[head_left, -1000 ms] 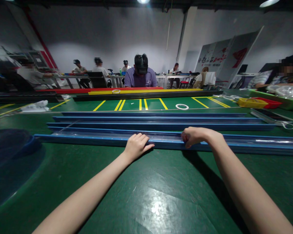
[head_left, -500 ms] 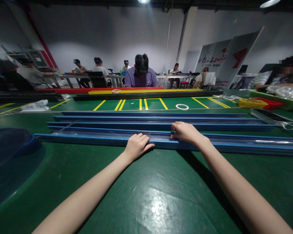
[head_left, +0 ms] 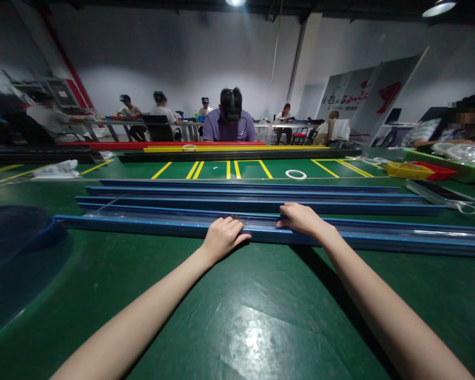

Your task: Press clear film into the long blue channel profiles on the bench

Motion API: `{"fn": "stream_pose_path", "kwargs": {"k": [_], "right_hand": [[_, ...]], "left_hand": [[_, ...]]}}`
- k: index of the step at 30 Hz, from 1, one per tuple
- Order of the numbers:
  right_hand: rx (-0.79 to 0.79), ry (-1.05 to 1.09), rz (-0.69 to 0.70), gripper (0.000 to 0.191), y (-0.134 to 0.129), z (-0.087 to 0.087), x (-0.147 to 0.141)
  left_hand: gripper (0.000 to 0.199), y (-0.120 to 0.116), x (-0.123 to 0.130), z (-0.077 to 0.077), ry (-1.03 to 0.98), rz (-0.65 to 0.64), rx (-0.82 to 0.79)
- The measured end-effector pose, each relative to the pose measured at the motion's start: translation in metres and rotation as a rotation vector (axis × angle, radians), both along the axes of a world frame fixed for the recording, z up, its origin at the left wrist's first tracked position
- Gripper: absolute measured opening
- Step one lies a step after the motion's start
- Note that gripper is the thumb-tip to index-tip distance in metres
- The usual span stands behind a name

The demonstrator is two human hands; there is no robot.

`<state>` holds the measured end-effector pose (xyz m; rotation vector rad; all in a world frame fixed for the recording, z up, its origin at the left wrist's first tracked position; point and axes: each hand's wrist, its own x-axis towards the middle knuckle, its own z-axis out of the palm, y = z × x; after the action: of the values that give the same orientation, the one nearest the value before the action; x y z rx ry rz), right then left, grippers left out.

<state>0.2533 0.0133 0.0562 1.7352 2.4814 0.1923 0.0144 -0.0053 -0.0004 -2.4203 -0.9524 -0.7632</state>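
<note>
A long blue channel (head_left: 142, 227) lies across the green table, closest to me, with clear film along its inside. My left hand (head_left: 224, 235) grips its near wall, fingers over the edge and thumb on the outer side. To the right, my right hand (head_left: 300, 217) reaches into the same channel with its fingers curled; whatever its fingertips pinch is too small to make out. Behind lie more blue channels (head_left: 174, 201), parallel to this one.
A clear, blue-edged roll (head_left: 19, 232) lies at the left. Further back are a white ring (head_left: 296, 174), black (head_left: 241, 155), yellow and red strips, a phone (head_left: 439, 191) and a green tray (head_left: 451, 168) at right. A person in purple (head_left: 230, 124) sits opposite.
My right hand has shifted slightly down within the channel. My left hand keeps its hold on the near wall, and the channels look unmoved.
</note>
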Motion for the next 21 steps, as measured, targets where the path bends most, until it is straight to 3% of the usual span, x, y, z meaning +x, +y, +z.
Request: {"fn": "stream_pose_path", "kwargs": {"k": [21], "right_hand": [[-0.001,0.015,-0.014,0.024,0.0010,-0.0005,-0.0029]], "left_hand": [[0.039,0.0019,0.0002,-0.0025,0.002,0.018,0.013]]}}
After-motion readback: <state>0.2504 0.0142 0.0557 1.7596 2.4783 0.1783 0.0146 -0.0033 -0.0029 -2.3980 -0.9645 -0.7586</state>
